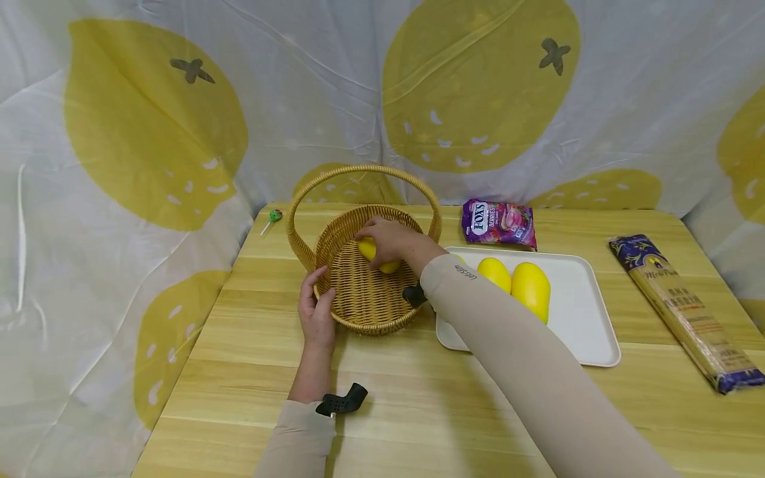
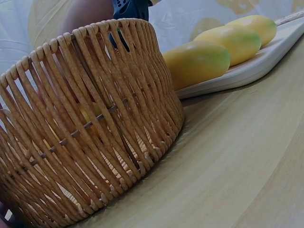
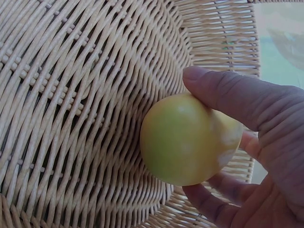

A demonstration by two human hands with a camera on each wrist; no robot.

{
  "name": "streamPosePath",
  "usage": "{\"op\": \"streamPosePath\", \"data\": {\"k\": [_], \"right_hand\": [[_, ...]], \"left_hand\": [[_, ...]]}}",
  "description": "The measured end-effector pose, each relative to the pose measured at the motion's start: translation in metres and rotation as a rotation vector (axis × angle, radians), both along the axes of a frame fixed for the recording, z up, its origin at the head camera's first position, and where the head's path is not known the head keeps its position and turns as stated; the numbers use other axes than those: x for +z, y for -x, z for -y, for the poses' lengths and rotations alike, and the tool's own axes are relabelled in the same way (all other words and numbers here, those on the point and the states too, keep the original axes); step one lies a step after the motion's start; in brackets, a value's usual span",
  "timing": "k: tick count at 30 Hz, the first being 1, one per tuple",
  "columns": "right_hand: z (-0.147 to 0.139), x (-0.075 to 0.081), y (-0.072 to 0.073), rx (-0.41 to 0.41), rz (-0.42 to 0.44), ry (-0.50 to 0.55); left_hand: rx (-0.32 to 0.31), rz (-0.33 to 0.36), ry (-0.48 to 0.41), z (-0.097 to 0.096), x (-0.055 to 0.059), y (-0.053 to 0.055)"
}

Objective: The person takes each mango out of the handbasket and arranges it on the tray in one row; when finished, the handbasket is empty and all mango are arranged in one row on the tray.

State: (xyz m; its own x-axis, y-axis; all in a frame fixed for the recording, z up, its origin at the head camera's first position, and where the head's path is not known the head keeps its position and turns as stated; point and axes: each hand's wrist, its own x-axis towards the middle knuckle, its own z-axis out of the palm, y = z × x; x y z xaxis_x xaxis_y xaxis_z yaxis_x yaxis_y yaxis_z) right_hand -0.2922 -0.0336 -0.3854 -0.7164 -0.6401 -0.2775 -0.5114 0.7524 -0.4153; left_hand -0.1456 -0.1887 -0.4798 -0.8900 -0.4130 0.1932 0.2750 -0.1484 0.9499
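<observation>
A round wicker basket [image 1: 373, 302] with a tall arched handle stands on the table. Inside it, my right hand [image 1: 391, 240] grips a yellow mango [image 1: 367, 249]. The right wrist view shows the mango's greenish end [image 3: 175, 142] close over the woven bottom, thumb on one side and fingers on the other. My left hand [image 1: 317, 315] holds the basket's front left rim. In the left wrist view the woven outer wall [image 2: 95, 123] fills much of the picture, and most of that hand is hidden. More mangoes [image 1: 530, 292] lie on a white tray [image 1: 576, 312] right of the basket, one partly behind my right sleeve.
A purple bag of Fox's candy [image 1: 499, 224] lies behind the tray. A long pack of pasta [image 1: 687, 312] is at the far right. At the back left lies a green lollipop [image 1: 275, 216]. A lemon-print cloth [image 1: 335, 79] hangs behind the wooden table [image 1: 251, 372].
</observation>
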Motion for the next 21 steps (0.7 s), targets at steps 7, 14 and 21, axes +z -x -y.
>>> {"op": "streamPosePath", "data": {"k": [7, 14, 21], "right_hand": [[-0.0006, 0.0002, 0.0018, 0.018, -0.001, 0.013], [-0.0008, -0.0016, 0.003, 0.017, 0.008, 0.013], [-0.0024, 0.0008, 0.0037, 0.036, 0.005, 0.009]], "left_hand": [[0.004, -0.002, 0.013, -0.0002, 0.0005, 0.0007], [-0.001, 0.0, 0.004, 0.0001, 0.0002, 0.0011], [-0.003, -0.004, 0.006, -0.0002, -0.0007, 0.0001]]}}
